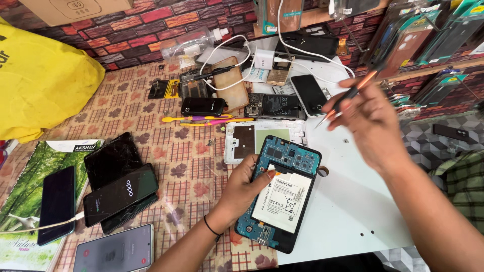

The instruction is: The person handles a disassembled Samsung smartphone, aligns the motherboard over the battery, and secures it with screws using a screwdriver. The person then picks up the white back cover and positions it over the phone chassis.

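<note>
Hands first: the left hand (pixel 245 189) rests on the opened phone (pixel 281 194), fingers curled over its left edge and thumb pressing the top corner of the white battery (pixel 282 200) seated in the blue inner frame. The right hand (pixel 370 123) is raised above the worktop, closed in a pinch around a slim dark tool with an orange tip (pixel 348 98), point angled down to the left and clear of the phone. The opened phone lies back-up on a white mat (pixel 348 201), near the front edge of the worktop. Just behind it lies a white back cover (pixel 252 138), touching or nearly touching its top edge. Further back sit a yellow and a pink plastic pry tool (pixel 206 120), a small dark phone (pixel 202 106), a bare circuit assembly (pixel 275 106) and a black phone (pixel 308 94). White charger cables (pixel 227 60) loop at the rear. To the left, on the patterned cloth (pixel 171 151), several dark-screened phones (pixel 120 194) lie stacked beside a green book (pixel 30 201). A yellow bag (pixel 43 80) occupies the far left corner.
</note>
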